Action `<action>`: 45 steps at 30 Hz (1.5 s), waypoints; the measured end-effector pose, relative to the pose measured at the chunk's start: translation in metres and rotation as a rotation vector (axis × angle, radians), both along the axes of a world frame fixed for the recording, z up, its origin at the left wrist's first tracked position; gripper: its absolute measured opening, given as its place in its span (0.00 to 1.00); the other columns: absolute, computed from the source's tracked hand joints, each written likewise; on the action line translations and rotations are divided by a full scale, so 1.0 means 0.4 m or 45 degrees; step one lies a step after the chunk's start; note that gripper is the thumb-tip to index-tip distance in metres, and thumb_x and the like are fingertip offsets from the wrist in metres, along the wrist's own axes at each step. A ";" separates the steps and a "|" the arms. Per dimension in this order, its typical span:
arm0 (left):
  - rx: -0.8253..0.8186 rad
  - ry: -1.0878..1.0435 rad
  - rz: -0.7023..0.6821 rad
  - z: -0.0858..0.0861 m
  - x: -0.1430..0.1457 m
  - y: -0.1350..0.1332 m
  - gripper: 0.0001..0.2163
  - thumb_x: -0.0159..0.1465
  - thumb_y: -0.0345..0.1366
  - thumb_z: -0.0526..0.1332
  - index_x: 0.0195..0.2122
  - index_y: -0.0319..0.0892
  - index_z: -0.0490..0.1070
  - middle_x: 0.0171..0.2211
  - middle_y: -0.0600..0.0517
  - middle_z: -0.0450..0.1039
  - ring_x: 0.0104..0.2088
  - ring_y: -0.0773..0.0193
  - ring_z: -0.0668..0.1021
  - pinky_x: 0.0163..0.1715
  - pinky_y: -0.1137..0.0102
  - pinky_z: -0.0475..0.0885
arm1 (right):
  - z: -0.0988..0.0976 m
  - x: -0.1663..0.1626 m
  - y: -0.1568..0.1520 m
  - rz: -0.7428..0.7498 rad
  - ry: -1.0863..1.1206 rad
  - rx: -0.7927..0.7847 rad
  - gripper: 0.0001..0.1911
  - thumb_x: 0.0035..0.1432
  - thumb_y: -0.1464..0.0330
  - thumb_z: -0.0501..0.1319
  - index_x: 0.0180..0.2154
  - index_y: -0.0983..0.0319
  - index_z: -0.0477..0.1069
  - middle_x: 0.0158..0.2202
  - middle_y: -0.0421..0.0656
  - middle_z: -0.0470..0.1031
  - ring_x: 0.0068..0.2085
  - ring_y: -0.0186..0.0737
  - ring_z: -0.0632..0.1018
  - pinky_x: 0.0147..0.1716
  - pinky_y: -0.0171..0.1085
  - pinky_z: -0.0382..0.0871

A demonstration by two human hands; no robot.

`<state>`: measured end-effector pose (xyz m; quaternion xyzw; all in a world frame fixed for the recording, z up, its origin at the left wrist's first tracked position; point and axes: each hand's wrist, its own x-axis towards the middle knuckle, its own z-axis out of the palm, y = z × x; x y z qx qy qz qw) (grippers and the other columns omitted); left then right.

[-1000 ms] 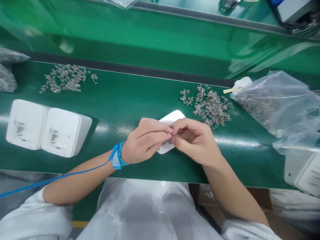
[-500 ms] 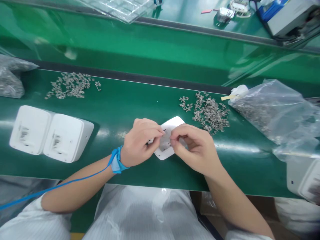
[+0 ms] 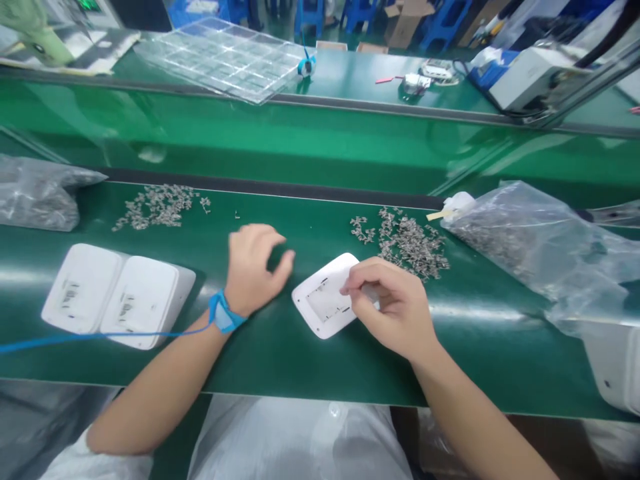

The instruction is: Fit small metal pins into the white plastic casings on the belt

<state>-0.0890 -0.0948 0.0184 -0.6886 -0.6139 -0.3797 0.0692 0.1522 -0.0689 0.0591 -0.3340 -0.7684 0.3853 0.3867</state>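
Observation:
A white plastic housing (image 3: 325, 300) with a shallow recess and small slots lies tilted on the green bench. Over its right edge my right hand (image 3: 393, 303) is closed in a pinch; what sits between thumb and forefinger is too small to make out. To the left of the housing, apart from it, my left hand (image 3: 257, 267) is raised over the bench with thumb and fingers spread, slightly blurred. A blue wrist strap (image 3: 226, 313) with a cord circles that wrist. Just beyond its fingers lies one tiny metal piece (image 3: 237, 215). Small metal clips (image 3: 415, 243) are heaped beyond my right hand.
Another pile of metal clips (image 3: 160, 205) lies at the back left, near a plastic bag (image 3: 40, 197). Two white housings (image 3: 140, 293) stand at the left. A clear bag of metal parts (image 3: 525, 240) rests at the right. A green ledge (image 3: 300, 147) runs behind.
My left hand has left the white housing, moving left, and its fingers have opened. My right hand stays pinched over the housing. The camera view has tilted up, showing more background.

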 end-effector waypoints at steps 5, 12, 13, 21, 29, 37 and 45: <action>-0.142 0.018 -0.757 -0.004 0.088 -0.025 0.20 0.65 0.40 0.62 0.58 0.42 0.65 0.55 0.44 0.74 0.53 0.54 0.74 0.55 0.58 0.69 | -0.005 -0.005 0.004 -0.048 0.035 0.010 0.13 0.53 0.81 0.59 0.34 0.58 0.74 0.34 0.39 0.77 0.36 0.37 0.78 0.36 0.38 0.73; -0.279 0.399 -0.696 -0.005 0.076 -0.033 0.30 0.63 0.34 0.56 0.68 0.46 0.58 0.71 0.54 0.58 0.64 0.43 0.62 0.58 0.51 0.60 | -0.007 0.000 0.023 -0.078 -0.018 0.239 0.13 0.56 0.80 0.60 0.37 0.58 0.75 0.36 0.39 0.79 0.38 0.36 0.79 0.37 0.37 0.75; -0.263 0.435 -0.657 0.001 0.077 -0.038 0.31 0.62 0.34 0.57 0.68 0.47 0.60 0.70 0.55 0.59 0.63 0.43 0.63 0.55 0.50 0.60 | -0.008 0.003 0.025 -0.090 -0.049 0.273 0.12 0.57 0.80 0.60 0.37 0.57 0.75 0.37 0.39 0.80 0.39 0.36 0.80 0.38 0.37 0.75; -0.093 0.418 -0.035 0.028 0.096 -0.056 0.19 0.61 0.46 0.61 0.49 0.39 0.73 0.48 0.40 0.78 0.48 0.45 0.75 0.44 0.51 0.57 | -0.040 0.001 0.042 -0.191 -0.099 0.290 0.10 0.63 0.72 0.64 0.46 0.56 0.77 0.41 0.42 0.83 0.42 0.40 0.83 0.43 0.42 0.79; 0.055 0.420 -0.335 0.029 0.035 -0.033 0.16 0.65 0.39 0.61 0.51 0.37 0.70 0.46 0.42 0.79 0.48 0.50 0.78 0.46 0.56 0.62 | -0.059 -0.027 0.032 -0.195 -0.251 0.420 0.07 0.64 0.73 0.61 0.36 0.59 0.78 0.36 0.44 0.78 0.38 0.38 0.80 0.37 0.38 0.76; 0.162 0.586 -0.182 0.030 0.058 -0.048 0.17 0.67 0.39 0.59 0.53 0.34 0.70 0.48 0.39 0.80 0.43 0.52 0.81 0.40 0.58 0.63 | -0.085 -0.057 -0.019 0.000 -0.388 0.431 0.08 0.64 0.75 0.58 0.37 0.60 0.74 0.36 0.44 0.79 0.37 0.39 0.78 0.36 0.38 0.74; 0.334 0.474 -0.411 0.047 0.085 -0.089 0.12 0.62 0.33 0.65 0.46 0.36 0.73 0.35 0.48 0.82 0.27 0.63 0.78 0.30 0.62 0.65 | -0.096 -0.015 0.048 -0.213 -0.484 0.612 0.09 0.62 0.76 0.58 0.36 0.61 0.76 0.36 0.45 0.80 0.37 0.41 0.80 0.35 0.38 0.76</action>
